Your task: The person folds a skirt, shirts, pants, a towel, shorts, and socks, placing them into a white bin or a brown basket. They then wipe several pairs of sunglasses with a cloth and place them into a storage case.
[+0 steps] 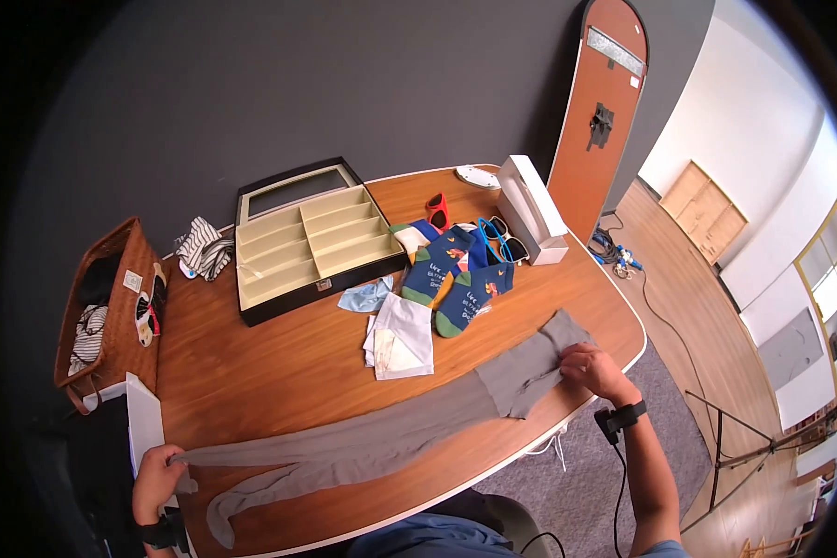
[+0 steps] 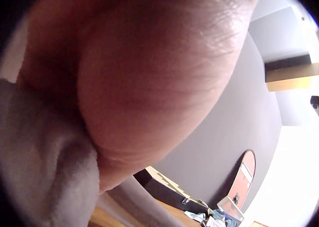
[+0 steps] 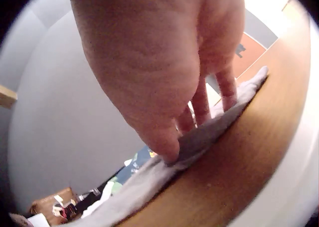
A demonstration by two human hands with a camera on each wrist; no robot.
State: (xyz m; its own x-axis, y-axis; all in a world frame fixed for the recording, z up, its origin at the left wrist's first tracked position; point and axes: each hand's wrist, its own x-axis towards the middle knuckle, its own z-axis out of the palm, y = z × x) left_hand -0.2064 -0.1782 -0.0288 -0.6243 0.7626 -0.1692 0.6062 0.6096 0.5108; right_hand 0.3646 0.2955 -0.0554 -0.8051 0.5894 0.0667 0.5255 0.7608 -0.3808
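Grey tights point(image 1: 344, 442) lie stretched lengthwise over the table, with their wider waist part at the right and two legs toward the left. At the table's left edge, my left hand point(image 1: 160, 476) grips the end of the upper leg; in the left wrist view, grey cloth point(image 2: 47, 162) hangs beside the palm point(image 2: 149, 82). My right hand point(image 1: 595, 370) is on the waist part near the front edge. The right wrist view shows that hand point(image 3: 154, 62) with thumb and fairly straight fingers pressing down on the cloth point(image 3: 199, 140). The lower leg's end lies loose, bent toward the front edge.
Behind the tights are an open compartment box point(image 1: 316, 246), patterned socks point(image 1: 470, 296), a white packet point(image 1: 405, 339), a light blue cloth point(image 1: 367, 295), sunglasses point(image 1: 507, 244) and a white box point(image 1: 532, 212). A wicker basket point(image 1: 112, 316) and striped cloth point(image 1: 205, 249) stand at the left.
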